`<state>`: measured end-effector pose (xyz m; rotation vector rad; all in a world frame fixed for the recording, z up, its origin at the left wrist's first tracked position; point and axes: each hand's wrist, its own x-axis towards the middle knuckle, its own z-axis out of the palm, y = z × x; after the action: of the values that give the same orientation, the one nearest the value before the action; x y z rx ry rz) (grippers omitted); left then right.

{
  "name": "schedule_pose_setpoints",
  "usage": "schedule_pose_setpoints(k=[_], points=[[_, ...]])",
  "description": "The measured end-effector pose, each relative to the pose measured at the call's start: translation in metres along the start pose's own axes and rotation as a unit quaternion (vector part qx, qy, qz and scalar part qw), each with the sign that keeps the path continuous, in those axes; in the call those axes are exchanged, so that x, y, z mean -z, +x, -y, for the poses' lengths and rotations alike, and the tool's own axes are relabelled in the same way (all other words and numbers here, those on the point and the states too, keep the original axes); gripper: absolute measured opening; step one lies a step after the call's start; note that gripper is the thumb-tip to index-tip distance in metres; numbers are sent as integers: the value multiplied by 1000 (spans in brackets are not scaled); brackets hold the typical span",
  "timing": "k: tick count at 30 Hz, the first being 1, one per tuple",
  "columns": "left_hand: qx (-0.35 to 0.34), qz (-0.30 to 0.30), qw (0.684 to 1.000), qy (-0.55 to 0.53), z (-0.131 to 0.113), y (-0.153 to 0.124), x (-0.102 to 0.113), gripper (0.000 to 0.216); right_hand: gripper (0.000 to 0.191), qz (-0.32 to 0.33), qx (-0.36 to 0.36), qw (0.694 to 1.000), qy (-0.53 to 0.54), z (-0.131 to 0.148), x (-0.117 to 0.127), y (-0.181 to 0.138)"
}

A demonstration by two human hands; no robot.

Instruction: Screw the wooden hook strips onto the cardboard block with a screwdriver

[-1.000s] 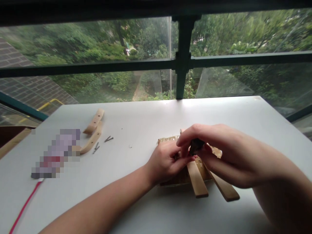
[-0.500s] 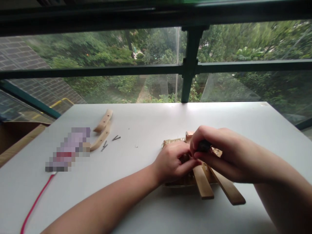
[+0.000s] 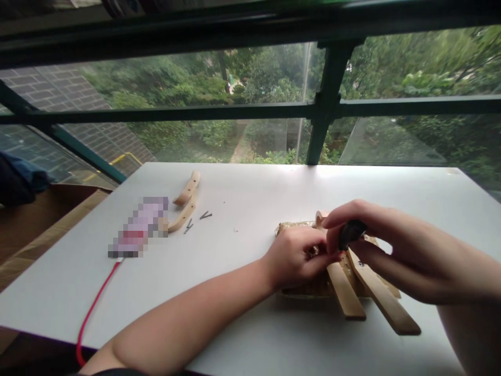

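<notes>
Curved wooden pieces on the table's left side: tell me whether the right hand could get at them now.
Probably not: the right hand is closed around a dark handle, and the left hand sits on the side toward the curved wooden pieces.

The right fingers hide part of a dark object. Blocky blurring masks a flat thing near the desk's left edge; the picture's left side cuts off a box.

right hand less curled around black handle, dark cloth come into view, more cardboard box showing
</notes>
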<state>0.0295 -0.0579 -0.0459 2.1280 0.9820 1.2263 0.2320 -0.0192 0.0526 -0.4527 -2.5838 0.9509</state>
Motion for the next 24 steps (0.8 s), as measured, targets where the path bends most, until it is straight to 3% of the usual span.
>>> schedule_pose_setpoints(k=[5, 12, 24], points=[[-6, 18, 1000, 2, -1, 0, 1, 21, 15, -17, -29, 999, -9, -5, 0, 3], [5, 39, 999, 4, -1, -2, 5, 13, 17, -80, -24, 996, -18, -11, -5, 9], [-9, -18, 999, 27, -2, -1, 4, 13, 23, -93, -24, 994, -58, -4, -9, 12]])
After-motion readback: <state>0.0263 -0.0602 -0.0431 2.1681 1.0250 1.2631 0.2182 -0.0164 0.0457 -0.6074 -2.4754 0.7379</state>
